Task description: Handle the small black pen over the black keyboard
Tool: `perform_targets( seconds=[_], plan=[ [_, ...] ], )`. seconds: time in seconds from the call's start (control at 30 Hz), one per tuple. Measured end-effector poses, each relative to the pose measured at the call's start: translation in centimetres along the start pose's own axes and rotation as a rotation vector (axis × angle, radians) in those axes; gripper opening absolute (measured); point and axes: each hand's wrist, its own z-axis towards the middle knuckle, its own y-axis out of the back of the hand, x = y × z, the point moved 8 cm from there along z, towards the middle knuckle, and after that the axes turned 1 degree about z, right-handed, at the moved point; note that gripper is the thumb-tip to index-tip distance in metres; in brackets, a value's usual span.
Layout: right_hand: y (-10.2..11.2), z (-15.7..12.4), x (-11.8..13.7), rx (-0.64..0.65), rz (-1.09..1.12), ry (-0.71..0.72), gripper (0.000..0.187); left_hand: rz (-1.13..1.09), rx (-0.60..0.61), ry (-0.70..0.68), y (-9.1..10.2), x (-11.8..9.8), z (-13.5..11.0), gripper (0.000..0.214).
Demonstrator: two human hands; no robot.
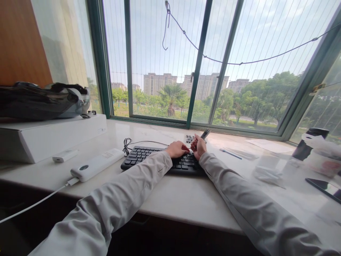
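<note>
A black keyboard (149, 158) lies on the white window counter (173, 195), its cable coiled at the back left. My left hand (177, 148) rests on the keys near the keyboard's right half, fingers curled down. Just to its right, my right hand (199, 146) is closed round a dark pen-like tool (205, 133) that points up and away. Both hands almost touch above the keys. A few loose keycaps (189, 138) sit behind the keyboard.
A white power bank (97, 164) with a cable and a small white device (64, 155) lie at left, beside a white box (50, 137) bearing a dark bag. At right are a pen (230, 153), papers, a dark bottle (306, 144) and a phone (323, 186).
</note>
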Motion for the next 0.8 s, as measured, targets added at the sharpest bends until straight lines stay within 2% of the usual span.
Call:
perform_targets(
  seconds=[0.37, 0.53, 0.63, 0.8],
  plan=[
    [-0.4, 0.3, -0.1, 0.045, -0.056, 0.028, 0.034, -0.009, -0.002, 0.010, -0.1, 0.2, 0.1, 0.026],
    [-0.7, 0.2, -0.1, 0.070, -0.006, 0.031, 0.032, -0.008, -0.006, 0.003, -0.1, 0.2, 0.1, 0.027],
    [-0.4, 0.4, -0.1, 0.064, 0.034, -0.012, 0.031, -0.013, -0.004, -0.016, -0.2, 0.2, 0.2, 0.027],
    [0.4, 0.5, -0.4, 0.032, 0.083, -0.160, 0.034, -0.029, 0.000, -0.048, -0.3, 0.3, 0.4, 0.026]
  ],
)
